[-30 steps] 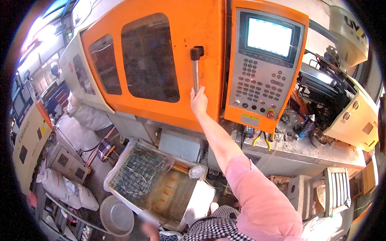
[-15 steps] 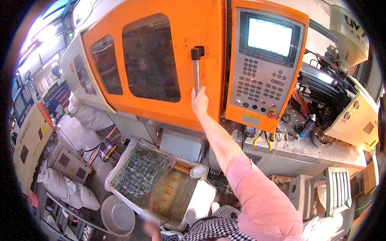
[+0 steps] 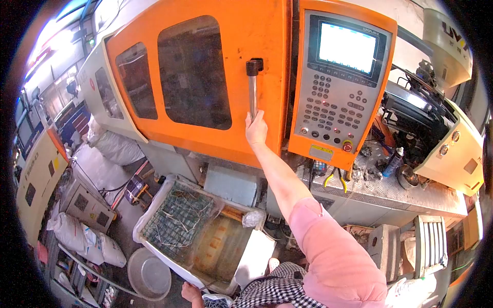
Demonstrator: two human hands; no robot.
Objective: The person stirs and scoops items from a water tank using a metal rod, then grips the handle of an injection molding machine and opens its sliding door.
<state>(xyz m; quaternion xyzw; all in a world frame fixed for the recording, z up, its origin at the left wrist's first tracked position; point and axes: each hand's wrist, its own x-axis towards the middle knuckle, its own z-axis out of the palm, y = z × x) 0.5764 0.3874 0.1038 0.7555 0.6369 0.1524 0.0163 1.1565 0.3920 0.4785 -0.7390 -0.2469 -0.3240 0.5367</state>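
Observation:
My right hand [image 3: 256,128] is wrapped round the lower end of the metal door handle [image 3: 252,95] on the orange machine door [image 3: 239,38]. The door stands beside the control panel [image 3: 334,102] with its lit screen. Low in the view, my left hand [image 3: 191,292] is closed at the near edge of the white tub [image 3: 177,264], with a thin dark thing running from it over the tub. Green netting-like pieces [image 3: 177,218] and pale strands lie in murky water in the tub.
A round metal basin [image 3: 149,274] is left of my left hand. Yellow-handled pliers [image 3: 335,179] hang below the panel. On the right ledge are a spray can [image 3: 393,161] and a metal bowl [image 3: 407,176]. White sacks [image 3: 87,238] lie at the left.
My left hand, blurred before, now shows sharply and sits slightly lower. The right hand keeps its grip on the handle. The view has shifted very slightly.

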